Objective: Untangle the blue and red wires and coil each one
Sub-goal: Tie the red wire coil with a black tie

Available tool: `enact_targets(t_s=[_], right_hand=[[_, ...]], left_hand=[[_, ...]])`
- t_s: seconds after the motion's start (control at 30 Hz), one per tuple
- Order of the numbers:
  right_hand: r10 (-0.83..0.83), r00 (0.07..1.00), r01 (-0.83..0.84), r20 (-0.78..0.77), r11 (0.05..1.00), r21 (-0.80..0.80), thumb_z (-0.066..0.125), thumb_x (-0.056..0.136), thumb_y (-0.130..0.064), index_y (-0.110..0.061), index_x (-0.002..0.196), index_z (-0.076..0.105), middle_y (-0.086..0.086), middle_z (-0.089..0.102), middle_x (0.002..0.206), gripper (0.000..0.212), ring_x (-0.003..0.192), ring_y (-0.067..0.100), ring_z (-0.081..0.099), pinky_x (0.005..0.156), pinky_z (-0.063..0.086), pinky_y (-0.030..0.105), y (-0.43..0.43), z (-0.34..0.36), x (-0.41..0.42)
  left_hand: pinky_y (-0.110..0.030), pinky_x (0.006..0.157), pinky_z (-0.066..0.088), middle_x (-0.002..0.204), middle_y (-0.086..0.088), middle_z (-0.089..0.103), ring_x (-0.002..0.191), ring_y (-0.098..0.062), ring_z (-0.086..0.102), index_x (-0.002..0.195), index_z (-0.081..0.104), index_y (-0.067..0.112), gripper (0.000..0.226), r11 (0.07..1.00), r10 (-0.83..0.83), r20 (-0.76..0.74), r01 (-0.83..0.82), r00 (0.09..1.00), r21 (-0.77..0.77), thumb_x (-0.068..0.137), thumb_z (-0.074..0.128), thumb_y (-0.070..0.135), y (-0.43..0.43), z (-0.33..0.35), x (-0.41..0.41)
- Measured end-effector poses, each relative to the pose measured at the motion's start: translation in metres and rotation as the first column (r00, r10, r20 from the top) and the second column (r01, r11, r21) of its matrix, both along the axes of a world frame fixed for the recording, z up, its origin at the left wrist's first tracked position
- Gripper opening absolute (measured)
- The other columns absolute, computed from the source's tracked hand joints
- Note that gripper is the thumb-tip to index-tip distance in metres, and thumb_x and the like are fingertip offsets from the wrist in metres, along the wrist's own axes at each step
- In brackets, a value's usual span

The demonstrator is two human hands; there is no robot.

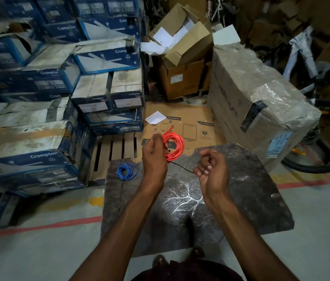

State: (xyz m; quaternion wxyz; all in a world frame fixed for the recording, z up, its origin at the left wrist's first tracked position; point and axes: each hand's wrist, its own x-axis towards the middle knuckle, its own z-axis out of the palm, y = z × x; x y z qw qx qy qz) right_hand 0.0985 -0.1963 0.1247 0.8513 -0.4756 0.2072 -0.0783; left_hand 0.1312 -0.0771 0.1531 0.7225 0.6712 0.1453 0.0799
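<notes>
Red wire coil (174, 148) held up over a dark slab (251, 189), with the blue wire coil (127, 171) lying on the slab to the left.

One red coil sits in the left hand (154, 157), whose fingers and thumb curl round its near edge. One thin black strand (182, 168) runs from it across to the right hand (210, 169), whose fingers pinch that strand. One blue coil lies flat near the slab's far left corner, apart from both hands and left of the left wrist.

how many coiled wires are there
2: the red coil held in the left hand, the blue coil lying on the dark slab beside it. None looks hidden.
</notes>
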Motion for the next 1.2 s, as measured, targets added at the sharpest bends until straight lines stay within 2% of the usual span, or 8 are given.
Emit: enact_targets(t_s=[0.13,0.33,0.43,0.6,0.73,0.87,1.0,1.2], right_hand=[[-0.008,0.999,0.01,0.033,0.998,-0.062,0.035,0.105,-0.007,-0.014,0.083,0.048,-0.012,0.037,0.056,0.027,0.05,0.004,0.029,0.048,0.028,0.022,-0.01,-0.001,0.004],[0.071,0.993,-0.043,0.094,0.962,-0.269,0.051,0.108,-0.017,-0.018,0.105,0.069,-0.006,0.06,0.086,0.018,0.069,0.005,0.05,0.064,0.048,0.02,-0.012,-0.006,0.008],[-0.008,0.995,0.033,0.097,0.966,-0.258,0.055,0.106,-0.021,-0.017,0.108,0.069,-0.002,0.067,0.099,0.015,0.069,0.004,0.053,0.06,0.049,0.02,-0.01,-0.011,0.015],[-0.203,0.974,0.223,0.1,0.935,-0.276,0.052,0.108,-0.02,-0.013,0.109,0.062,-0.004,0.068,0.087,0.012,0.053,-0.001,0.047,0.046,0.037,0.017,-0.024,-0.005,0.02],[-0.283,0.957,0.288,0.07,0.884,-0.367,0.054,0.107,-0.026,-0.026,0.1,0.065,-0.01,0.07,0.084,0.013,0.06,0.002,0.05,0.052,0.039,0.025,-0.041,0.003,0.015],[0.013,1.0,-0.012,0.007,0.983,-0.184,0.057,0.104,-0.018,-0.021,0.104,0.061,-0.01,0.073,0.079,0.005,0.058,0.001,0.052,0.044,0.04,0.016,-0.038,0.024,-0.01],[0.301,0.954,-0.3,-0.003,0.951,-0.074,0.068,0.089,-0.022,-0.015,0.105,0.061,0.004,0.077,0.088,0.019,0.062,0.005,0.059,0.054,0.052,0.019,-0.021,0.042,-0.035],[0.309,0.951,-0.302,0.025,0.941,-0.151,0.065,0.098,-0.01,-0.011,0.109,0.053,0.011,0.076,0.078,0.016,0.056,0.01,0.055,0.055,0.05,0.022,0.001,0.056,-0.04]], left_hand=[[-0.015,0.047,0.036,0.056,0.005,0.044,0.044,0.002,0.043,0.069,0.051,0.017,0.042,1.0,0.009,0.009,-0.009,1.0,0.02,0.107,0.038,0.028,-0.002,0.0,-0.002],[-0.013,0.047,0.035,0.052,0.007,0.045,0.044,0.003,0.042,0.066,0.051,0.017,0.045,0.998,-0.026,0.066,0.023,0.998,0.054,0.108,0.037,0.028,-0.004,0.005,-0.005],[-0.011,0.047,0.035,0.051,0.009,0.045,0.044,0.003,0.043,0.066,0.052,0.017,0.046,0.996,-0.043,0.083,0.036,0.996,0.082,0.108,0.037,0.029,-0.005,0.007,-0.007],[-0.009,0.047,0.037,0.055,0.006,0.049,0.044,0.004,0.048,0.068,0.055,0.01,0.047,0.984,-0.071,0.141,0.046,0.987,0.175,0.108,0.037,0.026,-0.006,0.01,-0.011],[-0.024,0.048,0.05,0.06,0.002,0.056,0.051,0.004,0.059,0.075,0.058,-0.006,0.049,0.959,-0.08,0.231,0.012,0.97,0.282,0.108,0.037,0.024,-0.001,0.008,-0.009],[-0.017,0.047,0.03,0.054,0.006,0.043,0.046,-0.003,0.042,0.062,0.043,0.011,0.047,0.919,-0.075,0.315,-0.057,0.946,0.391,0.108,0.038,0.02,0.006,0.01,-0.004],[-0.012,0.047,0.024,0.054,0.002,0.038,0.047,-0.004,0.039,0.065,0.043,0.0,0.047,0.888,-0.061,0.351,-0.11,0.934,0.447,0.108,0.039,0.017,0.005,0.009,0.0],[-0.015,0.047,0.023,0.052,-0.009,0.044,0.049,-0.01,0.041,0.065,0.044,0.001,0.045,0.859,-0.093,0.414,-0.137,0.905,0.494,0.107,0.039,0.016,0.001,0.008,-0.001]])
